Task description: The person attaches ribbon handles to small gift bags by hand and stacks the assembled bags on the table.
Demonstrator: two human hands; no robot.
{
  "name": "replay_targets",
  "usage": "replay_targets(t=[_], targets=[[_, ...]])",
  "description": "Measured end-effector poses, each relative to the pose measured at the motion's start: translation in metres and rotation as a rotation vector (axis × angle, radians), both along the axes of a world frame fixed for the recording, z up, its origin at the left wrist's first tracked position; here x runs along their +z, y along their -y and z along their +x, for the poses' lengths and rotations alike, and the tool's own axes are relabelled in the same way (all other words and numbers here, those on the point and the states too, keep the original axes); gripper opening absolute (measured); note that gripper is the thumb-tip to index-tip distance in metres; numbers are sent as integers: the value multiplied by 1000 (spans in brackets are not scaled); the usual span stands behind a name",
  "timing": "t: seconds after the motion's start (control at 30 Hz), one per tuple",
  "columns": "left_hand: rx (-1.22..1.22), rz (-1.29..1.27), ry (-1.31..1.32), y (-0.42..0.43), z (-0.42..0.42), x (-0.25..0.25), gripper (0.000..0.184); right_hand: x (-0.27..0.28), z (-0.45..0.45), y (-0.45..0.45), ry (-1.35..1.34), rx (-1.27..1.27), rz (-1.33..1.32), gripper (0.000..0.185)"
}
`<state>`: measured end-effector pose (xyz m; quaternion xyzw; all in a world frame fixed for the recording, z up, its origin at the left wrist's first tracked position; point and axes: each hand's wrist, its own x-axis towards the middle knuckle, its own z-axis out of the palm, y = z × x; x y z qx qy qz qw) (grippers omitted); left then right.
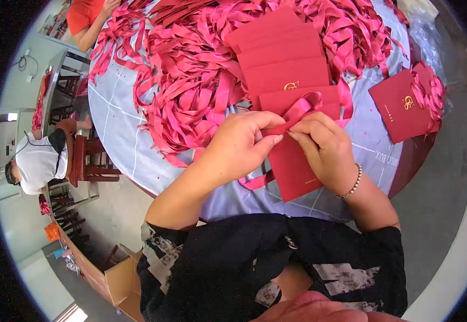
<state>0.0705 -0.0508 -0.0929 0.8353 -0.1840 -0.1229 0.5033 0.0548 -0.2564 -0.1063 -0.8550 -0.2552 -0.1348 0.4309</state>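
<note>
My left hand (242, 142) is closed, with thumb and index finger pinching a pinkish-red satin ribbon (301, 107). My right hand (326, 147) pinches the same ribbon a little to the right, its fingertips close to the left ones. A ribbon loop rises above both hands. Beneath them lies a flat red paper bag (292, 174), partly hidden by my fingers; whether it is a bag or an envelope is hard to tell. Just beyond, a fanned stack of similar red bags (282, 59) shows a gold logo.
Heaps of loose ribbons (185, 91) cover much of the round table's pale cloth (112, 107). More red bags with ribbons (402, 104) lie at the right edge. Another person's arm (89, 35) reaches in at upper left. A person in white (40, 163) sits farther left. A cardboard box (123, 279) stands below.
</note>
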Motion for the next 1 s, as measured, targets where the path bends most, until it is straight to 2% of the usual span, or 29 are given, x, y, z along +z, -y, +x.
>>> replay_targets(t=[0.27,0.4,0.57,0.7,0.8,0.93,1.0], targets=[[-18,11,181,5,-7,2,22,6,0,3,-97,10,17,7],[4,-28,307,13,-14,-1,22,11,-6,3,-60,-8,-5,7],[-1,15,333,16,-16,-1,23,11,-15,-4,162,-67,-163,9],[41,-19,268,16,-16,-3,23,9,-11,2,93,-40,-171,4],[84,-30,148,16,-15,-2,23,9,-5,6,-98,6,-6,7],[65,-6,166,17,-17,-1,23,8,-5,6,-84,24,37,5],[22,5,286,19,-17,0,24,9,-9,6,0,0,-119,4]])
